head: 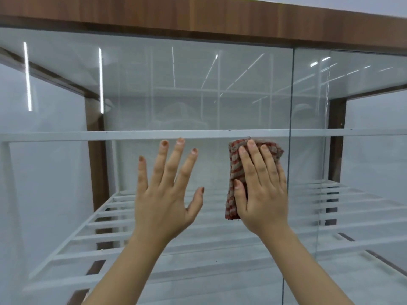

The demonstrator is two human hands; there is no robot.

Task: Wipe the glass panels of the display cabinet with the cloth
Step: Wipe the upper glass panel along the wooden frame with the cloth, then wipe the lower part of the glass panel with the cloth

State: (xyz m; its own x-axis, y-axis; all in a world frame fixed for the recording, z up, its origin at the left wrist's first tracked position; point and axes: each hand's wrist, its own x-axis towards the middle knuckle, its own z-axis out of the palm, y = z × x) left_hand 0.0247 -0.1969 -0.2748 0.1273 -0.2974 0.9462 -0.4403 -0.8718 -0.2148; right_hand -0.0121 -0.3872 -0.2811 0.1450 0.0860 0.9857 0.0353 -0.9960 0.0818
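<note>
against the right-hand edge of the wide front glass panel (198,95), just left of the vertical seam where the next pane begins, the cloth (236,170) is held flat under the right hand (262,192). the cloth is a red and grey checked piece folded into a tall strip, its long axis running up and down the glass, its top edge almost touching the line of the white shelf rail (132,135) seen through the pane. the right hand's fingers (253,155) lie close together and flat over the cloth, the thumb resting along its left side, so the palm seems to be pressing it onto the panel rather than pinching it. the left hand (164,194) is beside it, to the left and apart from the cloth, with fingers spread wide and nothing in it; whether its palm touches the glass cannot be told. the right hand is the one on the cloth, and nearly all of this panel lies to its left and above, up toward the wooden top (198,16) of the display cabinet (97,161). judged from that, the next stroke likely has to travel leftward or upward along the pane, and the open left hand stands in the leftward path. the narrow pane to the right of the seam also looks unwiped, though that is hard to judge.
</note>
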